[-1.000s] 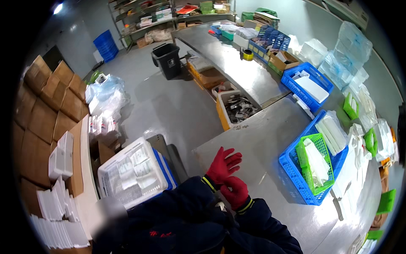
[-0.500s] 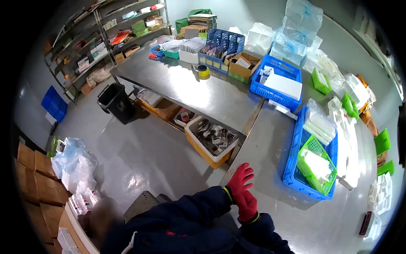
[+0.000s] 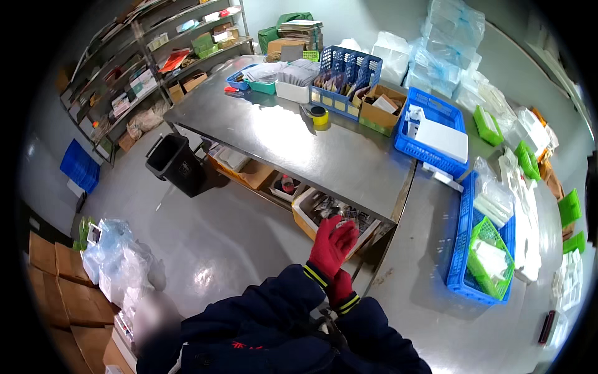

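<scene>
Room over tabletop (image 3: 414, 280) (crate (image 3: 458, 255) rightward)

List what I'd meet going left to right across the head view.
Cardboard boxes, black bin, red-gloved left hand, upper blue basket, topmost green basket.

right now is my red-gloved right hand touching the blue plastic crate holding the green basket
Apart: the head view shows steel tabletop between right hand and crate.
</scene>
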`<state>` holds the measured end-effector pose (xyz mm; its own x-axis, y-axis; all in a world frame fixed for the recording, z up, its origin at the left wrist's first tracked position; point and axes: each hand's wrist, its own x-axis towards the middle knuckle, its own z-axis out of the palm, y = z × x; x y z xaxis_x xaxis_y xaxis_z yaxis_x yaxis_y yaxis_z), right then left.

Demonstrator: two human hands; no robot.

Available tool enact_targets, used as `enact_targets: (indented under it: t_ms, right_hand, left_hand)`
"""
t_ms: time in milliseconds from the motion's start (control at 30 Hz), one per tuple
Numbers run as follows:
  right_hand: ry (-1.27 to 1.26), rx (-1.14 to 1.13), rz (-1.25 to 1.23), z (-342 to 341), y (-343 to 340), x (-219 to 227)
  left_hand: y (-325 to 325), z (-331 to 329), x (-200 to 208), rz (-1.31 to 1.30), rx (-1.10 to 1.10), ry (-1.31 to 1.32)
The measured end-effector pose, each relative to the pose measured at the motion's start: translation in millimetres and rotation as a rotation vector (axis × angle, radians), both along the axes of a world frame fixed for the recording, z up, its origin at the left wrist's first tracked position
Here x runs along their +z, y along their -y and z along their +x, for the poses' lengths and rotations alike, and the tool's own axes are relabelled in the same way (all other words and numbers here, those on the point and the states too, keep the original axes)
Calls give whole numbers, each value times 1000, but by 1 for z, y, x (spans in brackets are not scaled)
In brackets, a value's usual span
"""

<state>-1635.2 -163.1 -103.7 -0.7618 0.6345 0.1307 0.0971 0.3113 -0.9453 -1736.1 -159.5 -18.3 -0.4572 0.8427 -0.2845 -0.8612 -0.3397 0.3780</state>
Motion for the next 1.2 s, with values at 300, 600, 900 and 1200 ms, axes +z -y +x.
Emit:
enact_targets:
  t_ms: [300, 600, 900, 1200]
  right_hand:
    - [231, 264, -7, -129, 7, -7]
    - [434, 427, -18, -305, 23, 33]
    - [-227, 251, -760, -399, -65, 119]
    - [-1081, 527, -1415, -493, -203, 113]
  left_hand:
    - [-7, -156, -32, 61, -118, 98]
    - [17, -328, -70, -388, -56, -709]
    - [14, -423, -13, -52, -273, -680]
    - [-110, -443, 7, -30, -554, -266]
